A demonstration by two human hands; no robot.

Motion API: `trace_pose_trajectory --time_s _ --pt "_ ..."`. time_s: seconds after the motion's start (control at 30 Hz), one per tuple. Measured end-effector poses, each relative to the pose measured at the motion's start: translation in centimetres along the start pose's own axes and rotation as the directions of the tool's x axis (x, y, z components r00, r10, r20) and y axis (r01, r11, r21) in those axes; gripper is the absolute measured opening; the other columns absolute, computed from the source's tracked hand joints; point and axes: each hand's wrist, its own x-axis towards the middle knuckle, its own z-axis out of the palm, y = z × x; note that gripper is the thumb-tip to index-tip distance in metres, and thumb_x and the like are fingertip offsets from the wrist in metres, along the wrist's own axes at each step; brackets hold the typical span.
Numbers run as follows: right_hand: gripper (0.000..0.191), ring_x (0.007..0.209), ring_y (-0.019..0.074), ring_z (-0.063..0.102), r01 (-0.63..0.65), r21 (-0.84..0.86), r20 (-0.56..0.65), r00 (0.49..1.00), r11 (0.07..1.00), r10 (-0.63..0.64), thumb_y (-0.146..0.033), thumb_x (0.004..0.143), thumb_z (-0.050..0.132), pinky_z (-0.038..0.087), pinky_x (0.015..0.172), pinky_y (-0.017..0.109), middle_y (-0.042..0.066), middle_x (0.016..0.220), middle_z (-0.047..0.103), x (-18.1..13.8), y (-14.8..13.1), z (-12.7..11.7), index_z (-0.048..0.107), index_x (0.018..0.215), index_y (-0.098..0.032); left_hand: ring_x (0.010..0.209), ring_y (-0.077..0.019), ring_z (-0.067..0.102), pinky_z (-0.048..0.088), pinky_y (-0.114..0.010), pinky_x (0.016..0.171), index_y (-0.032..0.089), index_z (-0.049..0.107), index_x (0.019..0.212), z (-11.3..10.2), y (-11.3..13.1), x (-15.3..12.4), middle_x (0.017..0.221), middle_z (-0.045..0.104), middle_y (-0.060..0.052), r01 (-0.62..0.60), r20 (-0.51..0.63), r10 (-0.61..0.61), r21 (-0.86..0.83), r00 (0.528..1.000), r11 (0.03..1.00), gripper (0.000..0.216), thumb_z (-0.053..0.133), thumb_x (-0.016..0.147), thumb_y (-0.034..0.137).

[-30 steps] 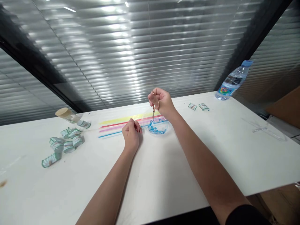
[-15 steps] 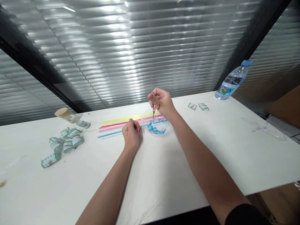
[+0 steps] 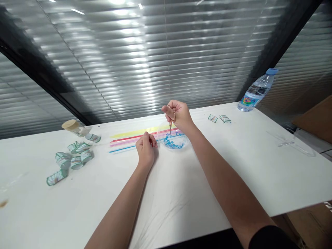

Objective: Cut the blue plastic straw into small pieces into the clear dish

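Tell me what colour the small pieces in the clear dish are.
The small pieces are blue, clearest in the head view.

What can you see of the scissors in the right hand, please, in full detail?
The small scissors look metallic, with copper-coloured finger loops and slim blades that appear close together. The right hand holds them by the loops, blades pointing down over the clear bowl of blue pieces. Whether the tips touch anything is unclear.

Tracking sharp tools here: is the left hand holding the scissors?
No, the scissors are in the right hand.
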Motion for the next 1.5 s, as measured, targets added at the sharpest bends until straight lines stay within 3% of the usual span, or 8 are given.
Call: trace_pose_trajectory --time_s 0.4,0.6,1.5 --pt "0.051 0.046 0.0046 0.038 0.027 0.01 -0.032 0.999 1.0 -0.027 -0.065 0.066 0.067 0.035 0.045 0.019 -0.008 0.051 0.042 -0.05 -0.95 -0.59 0.041 0.067 -0.021 0.043 -0.0096 0.043 0.033 -0.025 0.047 0.019 0.051 0.052 -0.06 0.02 -0.13 0.046 0.039 0.003 -0.004 0.016 0.004 -0.006 1.0 1.0 0.048 0.046 0.092 0.046" --pt "0.051 0.049 0.0055 0.043 -0.019 0.018 0.023 1.0 1.0 0.018 -0.063 0.066 0.07 0.035 0.044 0.018 -0.007 0.05 0.041 -0.17 -0.45 0.05 0.041 0.066 -0.021 0.043 -0.0094 0.043 0.034 -0.025 0.047 0.018 0.051 0.053 0.16 0.25 -0.23 0.046 0.039 0.003 -0.011 0.027 0.012 -0.016 1.0 1.0 0.048 0.048 0.09 0.05" --pt "0.055 0.042 0.0036 0.037 -0.012 0.003 -0.037 0.999 1.0 0.012 -0.064 0.064 0.07 0.033 0.042 0.019 -0.007 0.045 0.045 0.24 -0.37 -0.6 0.037 0.059 -0.02 0.042 -0.008 0.044 0.035 -0.023 0.047 0.017 0.052 0.055 0.14 0.4 -0.24 0.05 0.041 0.003 -0.042 0.028 0.043 -0.023 0.999 0.999 0.046 0.047 0.091 0.046"
